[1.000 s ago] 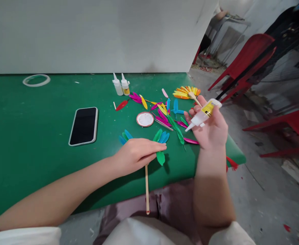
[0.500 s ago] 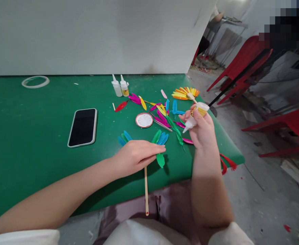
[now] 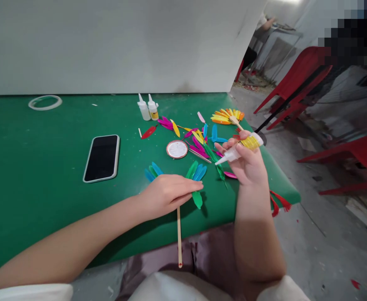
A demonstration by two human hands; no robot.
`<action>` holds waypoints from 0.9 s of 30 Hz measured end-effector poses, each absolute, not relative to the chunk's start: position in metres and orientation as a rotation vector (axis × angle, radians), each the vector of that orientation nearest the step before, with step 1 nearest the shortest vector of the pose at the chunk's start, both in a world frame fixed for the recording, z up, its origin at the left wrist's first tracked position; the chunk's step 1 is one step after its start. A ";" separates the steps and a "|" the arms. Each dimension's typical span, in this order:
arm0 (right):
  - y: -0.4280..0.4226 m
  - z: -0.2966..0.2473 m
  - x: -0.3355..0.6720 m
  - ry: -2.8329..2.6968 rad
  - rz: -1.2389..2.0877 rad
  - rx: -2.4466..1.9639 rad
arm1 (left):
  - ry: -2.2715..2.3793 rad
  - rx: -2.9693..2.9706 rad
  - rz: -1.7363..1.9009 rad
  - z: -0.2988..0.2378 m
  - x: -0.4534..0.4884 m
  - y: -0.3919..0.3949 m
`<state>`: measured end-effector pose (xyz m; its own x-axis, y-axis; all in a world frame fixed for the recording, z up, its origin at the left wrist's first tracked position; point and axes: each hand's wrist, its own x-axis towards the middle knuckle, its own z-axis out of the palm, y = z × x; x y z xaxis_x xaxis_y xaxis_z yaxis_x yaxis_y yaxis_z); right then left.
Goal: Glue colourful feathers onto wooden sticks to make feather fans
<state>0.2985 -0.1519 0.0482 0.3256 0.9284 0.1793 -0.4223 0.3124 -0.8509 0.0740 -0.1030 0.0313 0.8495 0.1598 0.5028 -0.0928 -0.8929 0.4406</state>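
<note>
My left hand (image 3: 169, 191) lies over the middle of a feather fan, fingers closed together on it. Blue feathers (image 3: 199, 172) and green feathers (image 3: 192, 169) stick out beyond it; one green feather (image 3: 197, 200) points down below my fingertips. Toward me runs the fan's thin wooden handle (image 3: 179, 238), its end over my lap. The fan's centre is hidden under the hand. In my right hand (image 3: 248, 161) is a small glue bottle (image 3: 241, 149) with a yellow label, tilted, its nozzle pointing down to the left, apart from the fan.
Loose coloured feathers (image 3: 198, 148) lie beyond the hands, beside a round white disc (image 3: 177, 149). Two upright glue bottles (image 3: 148, 109), a phone (image 3: 102, 159), a clear ring (image 3: 45, 103), a yellow-orange feather fan (image 3: 227, 116) and red tassels (image 3: 279, 201) are on the green table (image 3: 54, 200).
The glue bottle in my right hand has turned flatter, and its nozzle has swung left. My left hand stays in place on the fan.
</note>
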 end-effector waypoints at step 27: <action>-0.171 0.076 0.255 -1.330 1.043 -1.056 | 0.772 1.521 0.797 0.061 0.075 -0.105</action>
<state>0.2546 -0.1705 0.0755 -0.0143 0.9760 0.2174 0.0213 0.2176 -0.9758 0.0755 -0.1052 0.0607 0.5462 0.8358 0.0566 0.0296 -0.0868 0.9958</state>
